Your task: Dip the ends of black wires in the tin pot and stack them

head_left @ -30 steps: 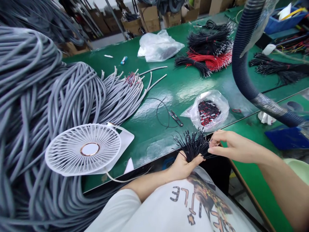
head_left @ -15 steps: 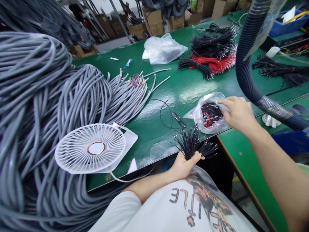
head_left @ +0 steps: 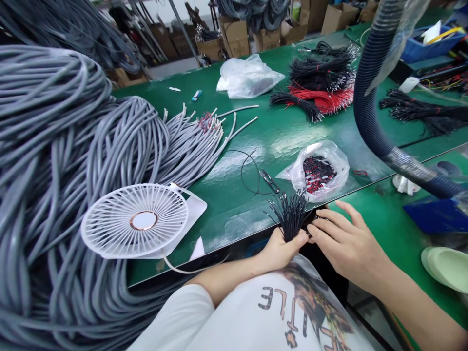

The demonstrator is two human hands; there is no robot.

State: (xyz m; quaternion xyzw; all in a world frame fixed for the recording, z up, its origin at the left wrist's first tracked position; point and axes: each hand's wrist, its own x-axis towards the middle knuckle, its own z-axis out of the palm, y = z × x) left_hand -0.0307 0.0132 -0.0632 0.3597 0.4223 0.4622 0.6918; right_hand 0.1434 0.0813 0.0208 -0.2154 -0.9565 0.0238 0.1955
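My left hand (head_left: 280, 251) is closed around a bundle of short black wires (head_left: 290, 214), held at the near edge of the green table (head_left: 256, 131) with the wire ends fanning upward. My right hand (head_left: 341, 239) lies just right of the bundle, fingers stretched out and touching the wires' right side. Right behind the bundle sits a clear plastic bag of small red and black parts (head_left: 318, 170). A small pair of snips (head_left: 269, 180) and a loop of thin black wire (head_left: 250, 170) lie to the left of that bag.
A white desk fan (head_left: 137, 222) stands at the near left. Thick grey cables (head_left: 54, 170) fill the left side. Black and red wire bundles (head_left: 321, 83), another plastic bag (head_left: 248, 75) and cardboard boxes lie farther back. A dark corrugated hose (head_left: 369, 97) hangs at right.
My right hand went from the wire bundle out to the bag of small parts and has now come back to the bundle. My left hand kept holding the wires.
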